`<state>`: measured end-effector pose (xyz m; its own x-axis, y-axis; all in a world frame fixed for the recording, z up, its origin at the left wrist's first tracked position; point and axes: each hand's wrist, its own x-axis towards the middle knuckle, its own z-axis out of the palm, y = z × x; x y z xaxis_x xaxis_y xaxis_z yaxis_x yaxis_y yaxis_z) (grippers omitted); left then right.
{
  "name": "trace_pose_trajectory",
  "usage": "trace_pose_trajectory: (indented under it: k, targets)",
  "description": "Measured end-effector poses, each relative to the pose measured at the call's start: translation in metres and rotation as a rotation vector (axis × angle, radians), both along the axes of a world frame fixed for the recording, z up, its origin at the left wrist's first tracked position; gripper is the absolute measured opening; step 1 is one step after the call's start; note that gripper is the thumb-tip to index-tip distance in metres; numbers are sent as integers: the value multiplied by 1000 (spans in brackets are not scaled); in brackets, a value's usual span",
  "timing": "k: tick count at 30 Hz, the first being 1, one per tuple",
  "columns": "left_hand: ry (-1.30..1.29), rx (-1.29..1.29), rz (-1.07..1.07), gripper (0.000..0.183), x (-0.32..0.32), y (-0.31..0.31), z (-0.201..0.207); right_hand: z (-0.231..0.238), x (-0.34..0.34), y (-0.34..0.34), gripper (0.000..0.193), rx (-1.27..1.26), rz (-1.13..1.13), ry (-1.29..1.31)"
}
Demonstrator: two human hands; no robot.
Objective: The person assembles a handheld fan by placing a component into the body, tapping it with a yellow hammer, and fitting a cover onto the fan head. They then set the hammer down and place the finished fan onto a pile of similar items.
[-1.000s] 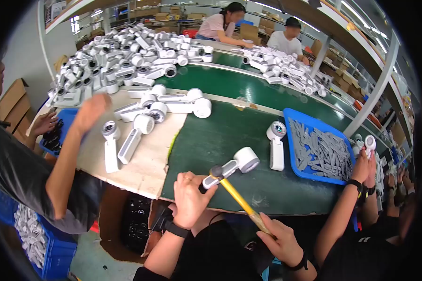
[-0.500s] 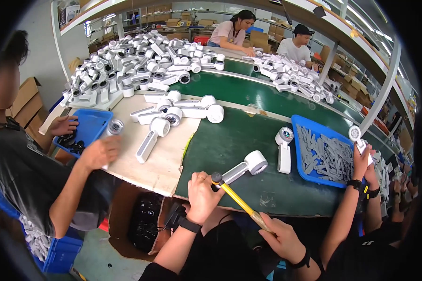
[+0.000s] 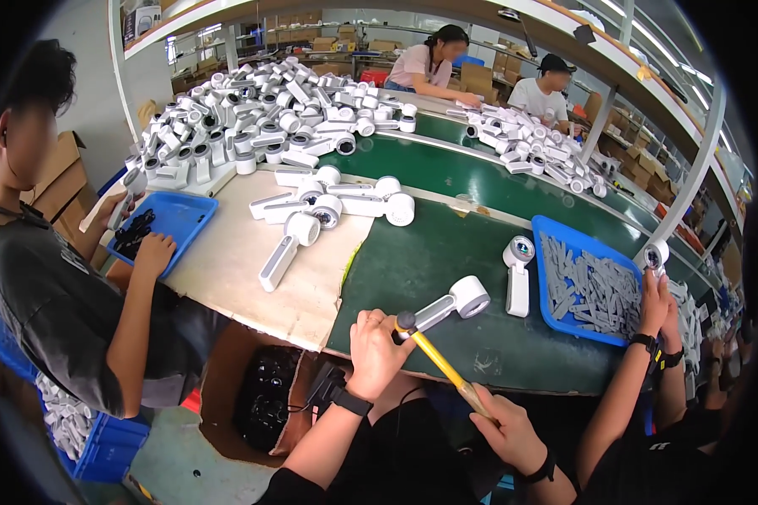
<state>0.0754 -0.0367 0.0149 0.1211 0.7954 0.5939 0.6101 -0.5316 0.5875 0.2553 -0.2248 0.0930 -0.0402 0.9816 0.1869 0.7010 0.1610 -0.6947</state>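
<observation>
My left hand (image 3: 376, 353) is closed around the handle end of a white and grey handheld fan (image 3: 470, 296). Its round head points away to the right over the green table. In my right hand (image 3: 514, 433) is a hammer (image 3: 440, 360) with a yellow shaft and a dark, rounded head. The hammer head rests at or just over the fan's handle end, beside my left fingers; whether it touches cannot be made out. Another handheld fan (image 3: 518, 282) lies farther right, with its round head toward the far side.
A blue tray (image 3: 546, 290) of grey strips stands right, near a co-worker's hands (image 3: 655, 303) holding a fan. Leftward, another person's hand (image 3: 154, 252) is at a blue tray (image 3: 195, 220) of black parts. Fans (image 3: 305, 220) lie on cardboard; a large pile (image 3: 253, 118) rises behind.
The view has shifted slightly. The person on the left has moved a fan back past the blue tray and put the other hand into the tray. My hands, fan and hammer hold nearly the same pose.
</observation>
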Motion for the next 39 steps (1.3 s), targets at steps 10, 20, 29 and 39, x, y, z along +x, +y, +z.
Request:
trace_pose_trajectory:
  k: [10,20,29,39]
  targets:
    - [28,-59,-29,30,1,1,-2,-9,14,-1,51,81,-60,34]
    - [-15,9,-87,24,-3,5,3,-21,14,1,54,125,-50,155]
    - [-38,-52,-41,26,-3,-2,0,-10,7,4,42,144,40,35]
    - [0,-79,-10,28,-2,3,-1,-12,5,7,42,188,140,10]
